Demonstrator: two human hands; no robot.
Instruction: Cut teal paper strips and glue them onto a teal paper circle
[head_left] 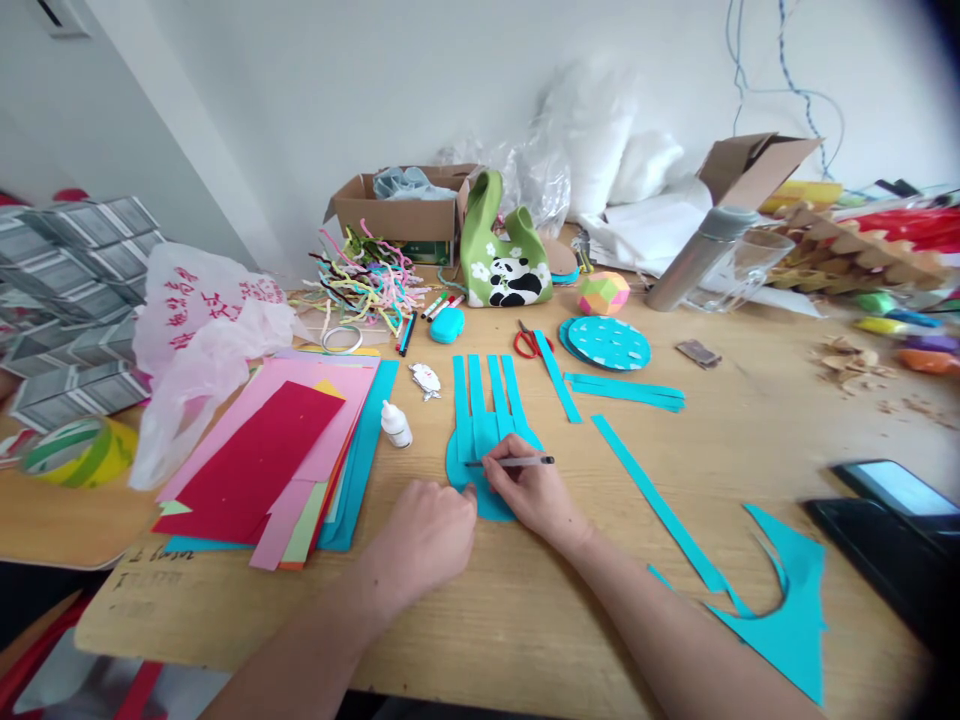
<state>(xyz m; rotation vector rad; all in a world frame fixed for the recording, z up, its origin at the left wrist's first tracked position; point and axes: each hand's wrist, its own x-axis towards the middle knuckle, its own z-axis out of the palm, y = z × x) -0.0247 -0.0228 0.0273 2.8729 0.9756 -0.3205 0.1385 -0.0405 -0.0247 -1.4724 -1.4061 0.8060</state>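
A round blue paper piece (493,500) lies on the wooden table, with several narrow blue strips (462,400) reaching up from it, away from me. My right hand (529,487) is closed around a thin pen (529,461), whose tip is over the blue circle. At the circle's lower left edge rests my left hand (437,520), its fingers curled, with the fingertips on or near the paper; whether it grips anything is hidden. A small white glue bottle (396,424) stands left of the circle. Red-handled scissors (529,343) lie beyond it, beside a loose blue strip (556,376).
Stacked coloured paper (262,460) and a plastic bag (214,320) are on the left. Cut blue scraps (795,600) and phones (900,490) lie on the right. Behind stand a green panda bag (510,250), a cardboard box (397,215) and a metal bottle (701,258).
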